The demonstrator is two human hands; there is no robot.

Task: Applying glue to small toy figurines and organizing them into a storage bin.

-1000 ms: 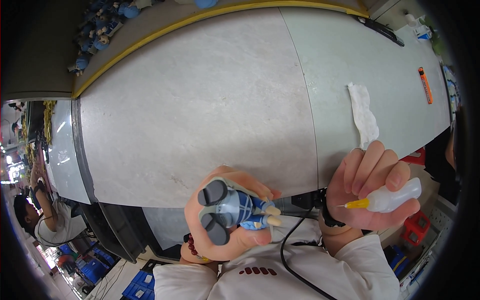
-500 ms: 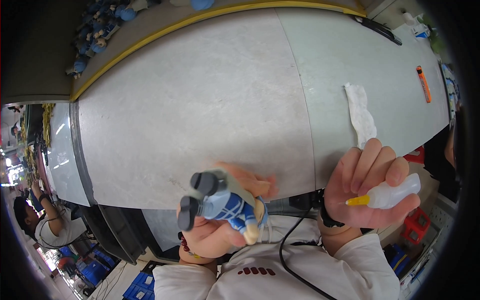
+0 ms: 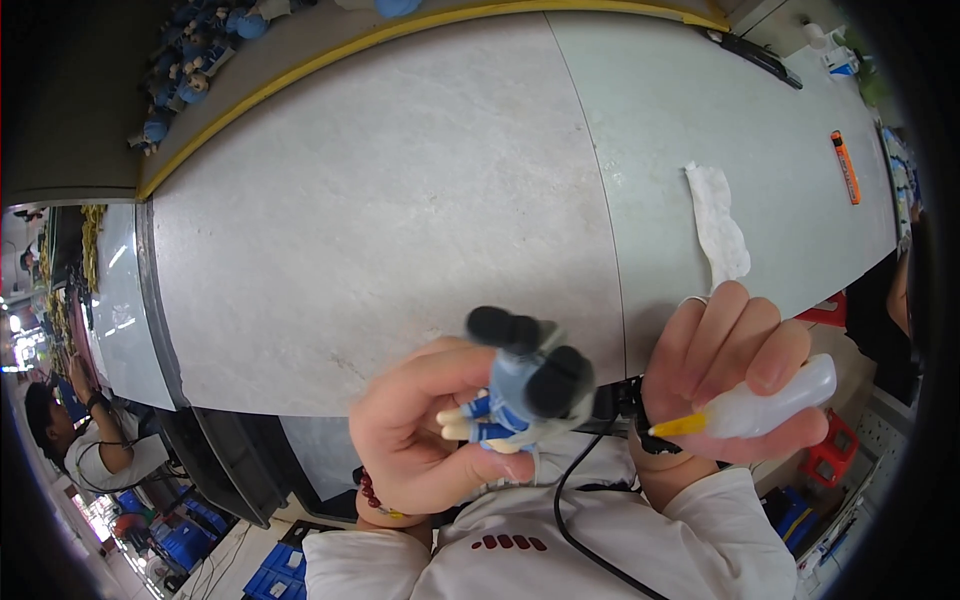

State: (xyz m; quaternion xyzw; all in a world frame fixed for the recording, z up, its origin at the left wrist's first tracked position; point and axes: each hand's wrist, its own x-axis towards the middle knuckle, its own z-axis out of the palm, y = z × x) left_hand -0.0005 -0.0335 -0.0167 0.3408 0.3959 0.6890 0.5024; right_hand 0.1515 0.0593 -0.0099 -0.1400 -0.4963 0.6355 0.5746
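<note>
Left hand fingers: the left hand (image 3: 430, 435) is wrapped shut around a small figurine (image 3: 515, 395), thumb across its pale feet, its dark round ears poking up past the fingertips.
Right hand fingers: the right hand (image 3: 730, 385) is curled tight on a translucent squeeze bottle (image 3: 770, 400).
Nozzle line: the yellow nozzle (image 3: 677, 426) points left, straight at the figurine, just beside it but not touching; the bottle's long axis runs almost level, hand to hand.
Nearer hand: the left already has the figurine.
Beyond the fingers: grey worktop (image 3: 400, 220) edge just above the knuckles, white tissue (image 3: 720, 225) above the right fingers, orange marker (image 3: 846, 167) farther out.
Room: open worktop up and left.
</note>
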